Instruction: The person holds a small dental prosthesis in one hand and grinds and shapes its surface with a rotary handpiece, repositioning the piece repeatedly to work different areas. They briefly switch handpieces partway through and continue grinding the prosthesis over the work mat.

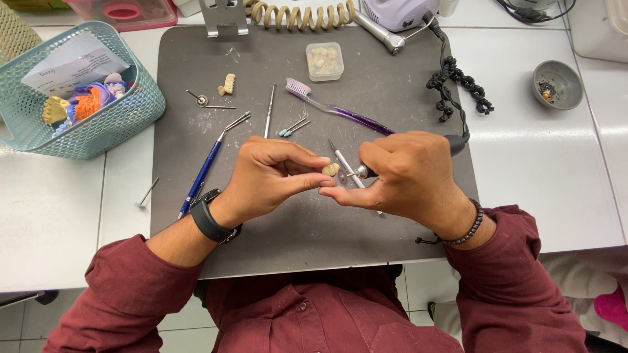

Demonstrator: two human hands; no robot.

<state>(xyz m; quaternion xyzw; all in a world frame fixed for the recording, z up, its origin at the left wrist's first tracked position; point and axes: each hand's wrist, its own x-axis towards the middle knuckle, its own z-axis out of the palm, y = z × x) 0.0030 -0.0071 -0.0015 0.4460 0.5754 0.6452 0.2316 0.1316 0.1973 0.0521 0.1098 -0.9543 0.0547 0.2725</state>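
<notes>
My left hand [271,178] pinches a small cream tooth piece [331,169] between thumb and fingertips, above the dark grey work mat [196,78]. My right hand [405,173] grips a rotary handpiece [363,171] whose small disc tip sits right against the tooth piece. The handpiece's black coiled cable [456,88] runs off to the upper right. Both hands meet at the mat's centre.
A purple toothbrush [340,110], metal picks [269,111], a blue pen [203,173], loose burs [293,127], a small cream teeth piece [227,84] and a clear box of teeth [324,61] lie on the mat. A teal basket [78,134] stands left, a grey bowl [557,84] right.
</notes>
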